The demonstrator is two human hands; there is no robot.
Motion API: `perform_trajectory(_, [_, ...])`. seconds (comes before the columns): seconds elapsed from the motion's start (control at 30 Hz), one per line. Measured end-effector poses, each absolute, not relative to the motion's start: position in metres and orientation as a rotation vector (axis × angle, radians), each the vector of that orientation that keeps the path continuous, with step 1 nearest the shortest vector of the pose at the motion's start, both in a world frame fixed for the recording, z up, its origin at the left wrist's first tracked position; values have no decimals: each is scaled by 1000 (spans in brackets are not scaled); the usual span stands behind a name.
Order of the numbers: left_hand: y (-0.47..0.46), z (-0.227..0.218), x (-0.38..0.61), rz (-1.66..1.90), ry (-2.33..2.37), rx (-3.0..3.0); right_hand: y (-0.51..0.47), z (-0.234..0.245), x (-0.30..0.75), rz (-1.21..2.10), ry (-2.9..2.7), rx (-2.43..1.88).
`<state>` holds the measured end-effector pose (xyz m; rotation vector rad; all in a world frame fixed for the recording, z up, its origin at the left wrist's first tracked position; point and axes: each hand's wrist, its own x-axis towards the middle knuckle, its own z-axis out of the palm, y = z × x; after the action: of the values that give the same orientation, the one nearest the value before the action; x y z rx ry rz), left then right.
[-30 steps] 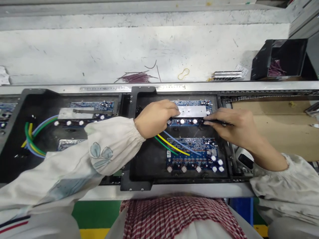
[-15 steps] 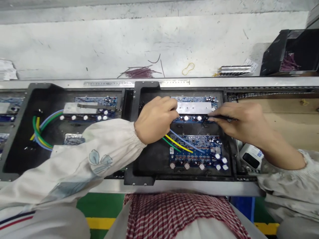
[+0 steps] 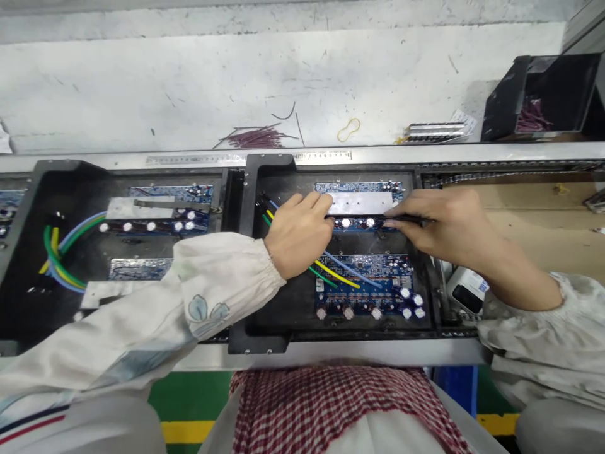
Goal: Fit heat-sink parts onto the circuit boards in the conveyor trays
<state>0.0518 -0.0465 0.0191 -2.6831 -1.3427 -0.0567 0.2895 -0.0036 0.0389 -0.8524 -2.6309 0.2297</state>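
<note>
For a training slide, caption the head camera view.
Left hand and right hand work over a blue circuit board in a black tray, the right holding a thin black strip.

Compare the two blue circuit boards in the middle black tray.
The upper circuit board carries a silver metal plate; the lower circuit board has none, its components bare. Green, yellow and blue wires lie across the lower board, not the upper. The left hand and right hand are over the upper board only. Both boards are blue and sit in one black tray.
</note>
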Motion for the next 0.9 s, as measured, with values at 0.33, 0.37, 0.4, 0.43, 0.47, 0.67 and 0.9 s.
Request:
perform_trajectory(0.33, [-46, 24, 54, -46, -1102, -2661, -15, 54, 304, 317, -2507, -974])
perform_trajectory(0.37, [-46, 24, 54, -41, -1088, -2659, -14, 52, 303, 319, -2499, -985])
perform_trajectory(0.4, [-46, 25, 55, -37, -1077, -2659, -14, 49, 302, 320, -2494, -995])
perform_trajectory(0.43, [-46, 25, 55, -32, -1067, -2662, -13, 47, 300, 316, -2491, -998])
perform_trajectory(0.47, [-46, 26, 55, -23, -1058, -2665, -11, 45, 299, 312, -2493, -998])
perform_trajectory(0.67, [-45, 27, 53, 1, -985, -2670, -8, 47, 298, 314, -2462, -985])
perform_trajectory(0.9, [-40, 23, 53, -2, -1031, -2675, -7, 40, 291, 361, -2444, -1050])
